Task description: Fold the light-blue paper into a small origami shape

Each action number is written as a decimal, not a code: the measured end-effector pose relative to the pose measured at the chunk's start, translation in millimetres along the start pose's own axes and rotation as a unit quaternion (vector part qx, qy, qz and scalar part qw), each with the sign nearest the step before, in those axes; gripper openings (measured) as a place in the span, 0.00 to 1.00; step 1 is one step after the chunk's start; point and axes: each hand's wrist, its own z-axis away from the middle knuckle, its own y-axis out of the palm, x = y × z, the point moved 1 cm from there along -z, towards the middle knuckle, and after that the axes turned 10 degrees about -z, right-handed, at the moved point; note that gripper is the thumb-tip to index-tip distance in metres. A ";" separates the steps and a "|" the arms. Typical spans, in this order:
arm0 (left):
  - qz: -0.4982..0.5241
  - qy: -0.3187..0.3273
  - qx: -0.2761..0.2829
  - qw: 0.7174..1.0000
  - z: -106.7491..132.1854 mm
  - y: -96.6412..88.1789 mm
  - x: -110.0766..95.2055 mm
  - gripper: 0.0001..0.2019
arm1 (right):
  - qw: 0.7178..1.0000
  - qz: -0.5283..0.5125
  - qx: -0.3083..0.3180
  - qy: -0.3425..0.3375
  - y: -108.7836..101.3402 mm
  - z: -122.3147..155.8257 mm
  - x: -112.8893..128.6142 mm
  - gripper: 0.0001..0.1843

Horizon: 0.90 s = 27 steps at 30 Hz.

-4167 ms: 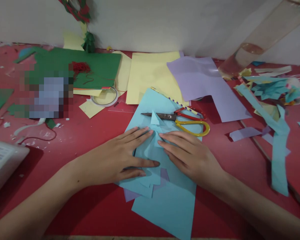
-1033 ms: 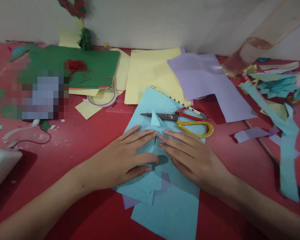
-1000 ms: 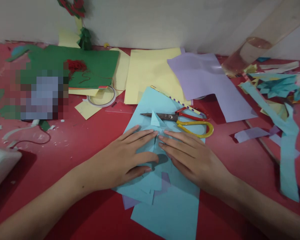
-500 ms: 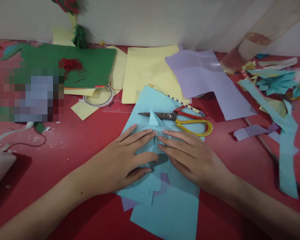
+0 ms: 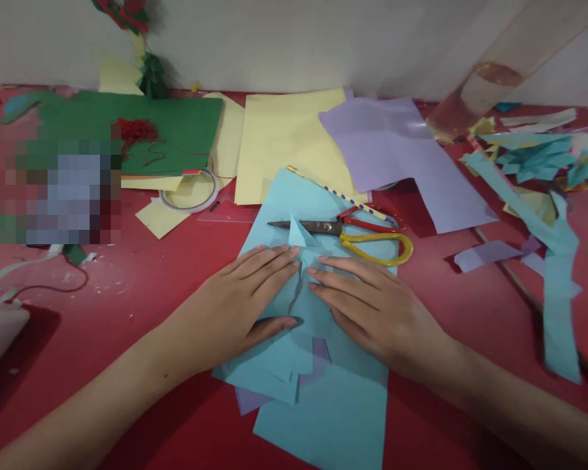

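My left hand point(image 5: 247, 297) lies flat on folded light-blue paper point(image 5: 298, 310), fingers stretched out and thumb apart. My right hand point(image 5: 367, 300) rests opposite, its straight fingertips pressing the paper's other side. A crease runs between the two hands, and a small pointed flap point(image 5: 299, 233) stands up just beyond the fingertips. Beneath lies a large light-blue sheet point(image 5: 338, 411), with a scrap of purple paper point(image 5: 251, 400) showing under the folded layers. Scissors point(image 5: 377, 247) with one red and one yellow handle lie just past my hands, the flap partly covering their blades.
A dotted pencil point(image 5: 340, 196) lies above the scissors. Behind are yellow sheets point(image 5: 289, 143), purple paper point(image 5: 396, 137), green paper point(image 5: 186, 130) with red yarn point(image 5: 136, 132), and a tape roll point(image 5: 212, 196). Blue strips point(image 5: 561, 307) and a thin stick point(image 5: 512, 281) are on the right.
The left index finger, bent before, is now straight alongside the other fingers, and more of the crease shows. The right hand stays in nearly the same place on the paper.
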 end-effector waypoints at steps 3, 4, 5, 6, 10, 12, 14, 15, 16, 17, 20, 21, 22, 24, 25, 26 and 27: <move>-0.010 0.001 0.002 1.000 -0.7 1.0 -0.9 0.30 | 1.000 0.004 0.003 0.004 0.9 0.1 0.0 0.12; -0.012 -0.001 0.001 1.000 -1.1 1.3 -1.4 0.30 | 1.000 0.005 0.005 0.007 1.4 0.2 -0.1 0.12; -0.013 -0.005 0.000 1.000 -1.6 1.6 -1.9 0.29 | 1.000 0.006 0.007 0.008 1.8 0.3 -0.1 0.12; -0.015 -0.010 -0.001 1.000 -2.2 1.8 -2.4 0.29 | 1.000 0.006 0.009 0.009 2.2 0.5 -0.2 0.12; -0.027 -0.025 -0.004 0.999 -4.2 2.7 -4.7 0.26 | 1.000 0.010 0.000 0.003 2.3 1.6 0.2 0.12; -0.035 -0.027 -0.007 0.999 -4.9 2.6 -6.0 0.25 | 1.000 0.011 -0.004 0.005 1.8 2.2 0.6 0.12; -0.044 -0.029 -0.015 0.998 -5.5 2.1 -7.4 0.24 | 1.000 0.013 -0.006 0.006 1.2 2.7 1.0 0.12; -0.048 -0.030 -0.019 0.998 -5.9 1.8 -8.1 0.23 | 1.000 0.014 -0.001 0.008 1.1 2.8 1.1 0.12; -0.051 -0.031 -0.021 0.998 -6.2 1.4 -8.9 0.23 | 1.000 0.015 0.003 0.010 1.0 2.8 1.2 0.12; -0.054 -0.030 -0.023 0.998 -6.6 1.0 -9.5 0.22 | 1.000 0.016 0.007 0.011 1.0 2.8 1.2 0.13; -0.065 -0.026 -0.030 0.997 -7.2 -0.5 -11.1 0.21 | 1.000 0.021 0.005 0.011 1.5 2.6 0.9 0.13; -0.071 -0.021 -0.035 0.997 -7.2 -1.1 -11.5 0.21 | 1.000 0.023 -0.001 0.009 1.7 2.5 0.8 0.13; -0.077 -0.016 -0.040 0.996 -7.1 -1.7 -11.8 0.20 | 1.000 0.024 -0.004 0.008 2.0 2.4 0.6 0.13; -0.091 -0.008 -0.047 0.995 -6.6 -3.2 -12.4 0.19 | 1.000 0.025 -0.008 0.007 2.3 2.6 0.2 0.13; -0.096 -0.005 -0.048 0.994 -6.3 -3.9 -12.7 0.18 | 1.000 0.026 -0.012 0.006 2.4 2.8 0.1 0.13; -0.100 -0.002 -0.049 0.994 -5.9 -4.6 -13.1 0.17 | 1.000 0.026 -0.014 0.006 2.3 3.1 -0.1 0.13; -0.103 0.002 -0.052 0.993 -5.5 -5.3 -13.6 0.16 | 1.000 0.026 -0.014 0.005 2.3 3.5 -0.2 0.13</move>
